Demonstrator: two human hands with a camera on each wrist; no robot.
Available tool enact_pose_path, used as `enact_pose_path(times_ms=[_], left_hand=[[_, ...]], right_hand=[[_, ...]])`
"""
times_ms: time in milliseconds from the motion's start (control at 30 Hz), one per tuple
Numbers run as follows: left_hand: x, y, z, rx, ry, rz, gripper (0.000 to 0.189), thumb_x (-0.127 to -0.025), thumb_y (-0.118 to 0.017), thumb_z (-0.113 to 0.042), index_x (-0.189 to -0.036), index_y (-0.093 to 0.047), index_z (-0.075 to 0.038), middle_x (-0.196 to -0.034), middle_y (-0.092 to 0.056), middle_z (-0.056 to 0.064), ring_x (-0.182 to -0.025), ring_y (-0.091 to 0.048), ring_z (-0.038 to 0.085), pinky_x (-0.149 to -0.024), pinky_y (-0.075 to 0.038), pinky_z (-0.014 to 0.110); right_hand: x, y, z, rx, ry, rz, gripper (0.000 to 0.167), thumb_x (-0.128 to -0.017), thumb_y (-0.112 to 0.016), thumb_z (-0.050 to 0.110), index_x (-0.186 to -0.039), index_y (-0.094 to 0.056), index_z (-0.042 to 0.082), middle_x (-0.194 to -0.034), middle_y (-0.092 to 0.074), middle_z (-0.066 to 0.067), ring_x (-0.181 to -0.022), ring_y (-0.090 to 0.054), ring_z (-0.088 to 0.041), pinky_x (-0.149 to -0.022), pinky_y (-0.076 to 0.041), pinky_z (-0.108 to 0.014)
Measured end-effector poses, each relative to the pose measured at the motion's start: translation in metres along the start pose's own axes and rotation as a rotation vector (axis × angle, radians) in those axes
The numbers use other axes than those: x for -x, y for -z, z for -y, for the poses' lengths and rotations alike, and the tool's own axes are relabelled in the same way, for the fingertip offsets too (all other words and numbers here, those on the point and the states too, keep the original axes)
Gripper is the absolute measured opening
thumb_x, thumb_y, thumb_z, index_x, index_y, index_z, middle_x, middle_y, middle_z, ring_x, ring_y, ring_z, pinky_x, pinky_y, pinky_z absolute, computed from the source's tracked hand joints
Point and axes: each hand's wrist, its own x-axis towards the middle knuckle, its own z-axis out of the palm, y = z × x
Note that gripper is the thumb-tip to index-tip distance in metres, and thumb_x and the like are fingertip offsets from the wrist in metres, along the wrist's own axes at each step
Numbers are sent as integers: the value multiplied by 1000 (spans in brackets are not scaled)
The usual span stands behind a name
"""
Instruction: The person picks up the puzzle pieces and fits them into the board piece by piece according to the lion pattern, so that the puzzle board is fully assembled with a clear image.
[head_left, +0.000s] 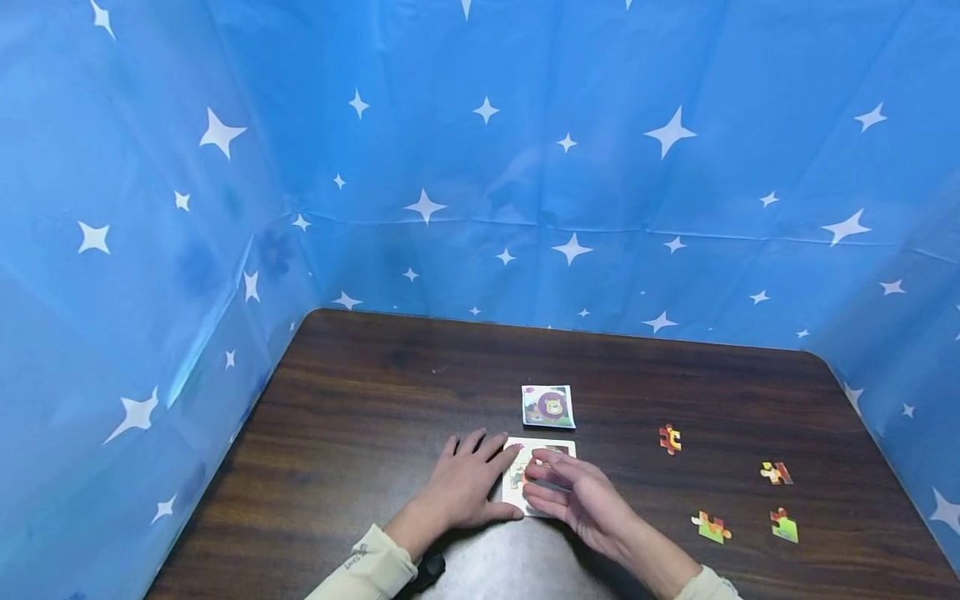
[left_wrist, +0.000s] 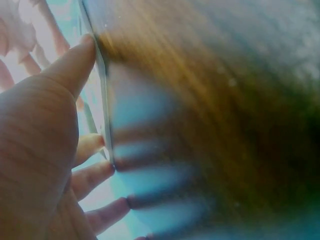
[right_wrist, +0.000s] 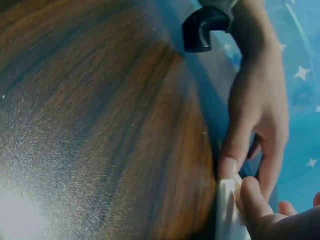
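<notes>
A white puzzle board point(head_left: 565, 446) lies flat on the dark wooden table, with some coloured picture showing between my hands. My left hand point(head_left: 468, 482) rests at its left side, fingers spread and straight, index fingertip on the upper left and thumb at the lower left corner. In the left wrist view the thumb point(left_wrist: 75, 65) touches the board's edge. My right hand point(head_left: 588, 504) hovers low over the board's right part, its fingers loosely bent and covering much of it. The right wrist view has the right thumb point(right_wrist: 254, 197) close beside the board's edge.
A square card with a lion picture point(head_left: 547, 406) lies just beyond the board. Loose jigsaw pieces lie to the right: a red-orange piece point(head_left: 670, 439), a yellow-brown piece point(head_left: 777, 473) and two green-orange pieces point(head_left: 711, 527). Blue star-patterned cloth point(head_left: 525, 167) hangs behind the table.
</notes>
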Motion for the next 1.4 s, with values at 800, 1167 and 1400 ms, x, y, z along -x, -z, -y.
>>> enact_pose_path(times_ms=[800,1167,1400], left_hand=[[4,2,3,26,-8,-17,91,-82,-59,-79,-156,-40,-29,-159,-44,4,-143,-43,36,-109,-39,61],[17,9,-6,-46,-199,-71,69,-92,-50,-74,-150,-49,-36,-152,-50,2,-139,-47,26,-109,-42,52],[20,5,-2,-61,-251,-82,65,-92,-55,-68,-146,-55,-32,-147,-57,2,-132,-53,26,-105,-45,49]], right_hand=[[-8,-6,-1,367,99,-129,40,-108,-45,21,-132,-56,-9,-133,-62,-23,-122,-64,-26,-105,-52,-43],[-10,6,4,471,97,-297,31,-106,-46,15,-122,-66,-3,-126,-68,-18,-117,-66,-29,-100,-55,-46],[-9,16,0,459,95,-228,33,-107,-46,13,-128,-64,-5,-132,-66,-20,-117,-66,-27,-101,-54,-43]])
